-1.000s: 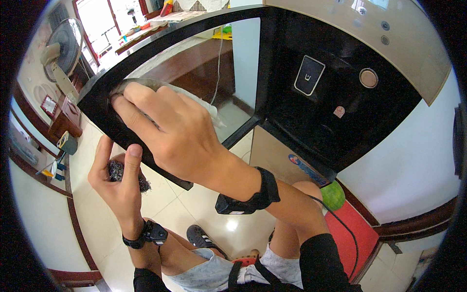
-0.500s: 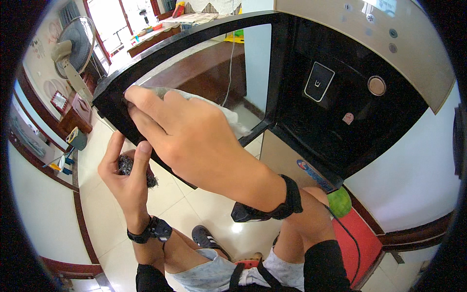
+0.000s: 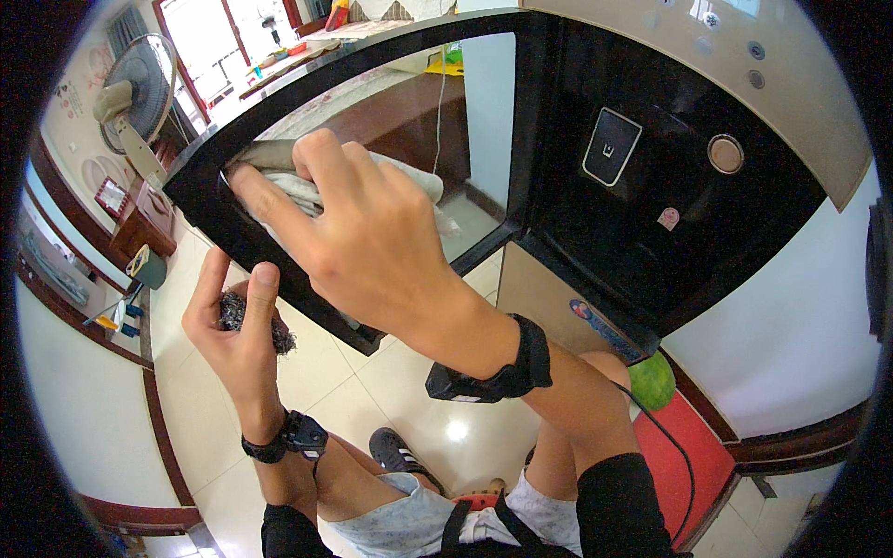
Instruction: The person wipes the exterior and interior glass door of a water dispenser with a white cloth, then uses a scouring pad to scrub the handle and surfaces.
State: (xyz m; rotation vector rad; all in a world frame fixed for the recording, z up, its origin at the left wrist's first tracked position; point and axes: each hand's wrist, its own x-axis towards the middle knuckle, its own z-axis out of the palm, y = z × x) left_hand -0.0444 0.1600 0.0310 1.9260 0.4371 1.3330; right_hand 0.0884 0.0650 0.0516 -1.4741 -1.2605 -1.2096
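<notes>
A black-framed door with a clear glass pane [image 3: 479,121] stands swung open from a tall appliance with a black inner wall [image 3: 670,121]. My right hand [image 3: 367,237] is closed on a greyish-white cloth [image 3: 419,177] and presses it against the pane near the left end of the frame [image 3: 209,167]. One finger reaches into the corner where glass and frame meet. Below that end of the door, my left hand [image 3: 223,344] curls around a dark steel wool scrubber [image 3: 233,312], its thumb and index finger pointing up by the frame's lower edge.
A standing fan [image 3: 139,88] is at the far left, beyond the door. On the right, a round green object [image 3: 651,381] sits by a red surface [image 3: 684,465], with a black cable [image 3: 679,446] across it. My shoe [image 3: 400,456] rests on the tiled floor [image 3: 344,409].
My right hand has shifted slightly, its knuckles lifting and its index finger bending while the cloth bunches under it. The door has edged left. My left hand stays almost in place.
</notes>
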